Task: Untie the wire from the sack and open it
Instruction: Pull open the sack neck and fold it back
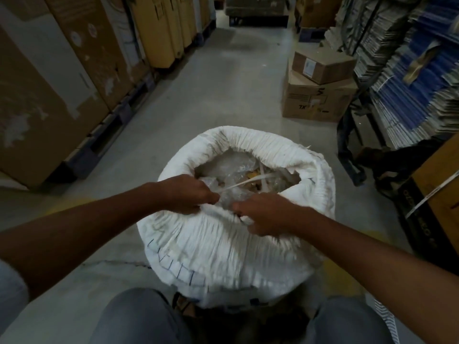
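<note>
A large white woven sack [223,247] stands on the floor in front of my knees, its rim rolled down and its mouth wide. Clear plastic and scraps [238,167] show inside. My left hand [186,193] is closed at the near rim, gripping a pale strap-like wire [244,182] that runs from my fist across the opening toward the right. My right hand [263,214] is closed on the sack's near rim, just right of the left hand. The image is a little blurred around the hands.
I am in a warehouse aisle with a grey concrete floor [211,95]. Tall cardboard cartons [62,78] on pallets line the left. Two stacked brown boxes [318,93] sit ahead right, next to a rack of blue flat-packed stock [417,83]. A strapped carton [437,194] stands close on the right.
</note>
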Demonstrator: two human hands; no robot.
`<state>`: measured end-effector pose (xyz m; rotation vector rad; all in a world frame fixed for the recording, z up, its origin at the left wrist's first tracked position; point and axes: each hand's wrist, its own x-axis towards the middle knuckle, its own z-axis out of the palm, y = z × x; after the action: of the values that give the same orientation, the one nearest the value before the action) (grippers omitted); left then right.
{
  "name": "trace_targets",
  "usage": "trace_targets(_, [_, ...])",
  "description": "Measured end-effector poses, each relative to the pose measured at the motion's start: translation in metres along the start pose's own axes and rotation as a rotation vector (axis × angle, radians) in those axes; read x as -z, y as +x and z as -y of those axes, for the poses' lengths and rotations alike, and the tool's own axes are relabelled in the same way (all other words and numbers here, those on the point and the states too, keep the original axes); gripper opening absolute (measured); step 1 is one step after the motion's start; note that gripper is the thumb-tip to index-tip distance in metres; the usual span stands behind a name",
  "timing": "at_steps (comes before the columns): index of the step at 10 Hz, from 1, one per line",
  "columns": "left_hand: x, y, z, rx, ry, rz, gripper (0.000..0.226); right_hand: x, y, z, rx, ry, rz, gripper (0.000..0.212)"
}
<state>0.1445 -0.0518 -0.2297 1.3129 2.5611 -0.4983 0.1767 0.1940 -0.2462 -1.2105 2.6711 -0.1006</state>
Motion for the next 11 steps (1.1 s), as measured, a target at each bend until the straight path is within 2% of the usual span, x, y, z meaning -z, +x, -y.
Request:
trace_targets(1, [-0.031,-0.035,0.009,-0.054,0.079,-0.427,0.026,-0.012,-0.033,-0.006,0.095,-0.084,-0.292,0.032])
trace_targets(2, [-0.052,-0.053,0.004,-0.103,0.12,-0.554,0.014,-0.035,-0.048,-0.001,0.178,-0.291,-0.415,0.043])
trace_targets(3, [-0.068,-0.053,-0.005,-0.134,0.106,-0.523,0.017,-0.062,-0.052,0.0,0.131,-0.39,-0.4,0.054])
trace_targets(4, [-0.06,-0.052,-0.016,-0.161,-0.039,-0.383,0.028,-0.066,-0.055,0.001,0.055,-0.342,-0.298,0.052])
trace_targets(5, [-0.029,-0.046,-0.014,-0.067,-0.307,-0.342,0.038,-0.024,-0.047,0.024,-0.133,-0.045,-0.247,0.055])
trace_targets(6, [0.002,-0.028,0.005,0.078,-0.405,-0.426,0.027,0.016,-0.011,0.038,-0.256,0.212,-0.341,0.054])
trace_targets(7, [0.018,-0.007,0.029,0.184,-0.192,-0.114,0.038,0.024,0.037,0.037,-0.315,0.399,-0.334,0.032])
trace_targets(8, [0.021,0.02,0.043,0.287,-0.101,0.243,0.03,0.006,0.078,0.041,-0.326,0.468,0.064,0.052])
trace_targets(9, [0.004,0.029,0.06,0.147,0.021,0.342,0.055,-0.011,0.091,0.041,-0.374,0.578,0.268,0.1])
trace_targets(10, [-0.029,0.006,0.087,0.143,0.093,0.366,0.084,-0.02,0.084,0.035,-0.402,0.606,0.315,0.108])
trace_targets(11, [-0.035,-0.008,0.087,-0.008,0.289,0.556,0.069,-0.031,0.067,0.044,-0.358,0.477,0.218,0.081])
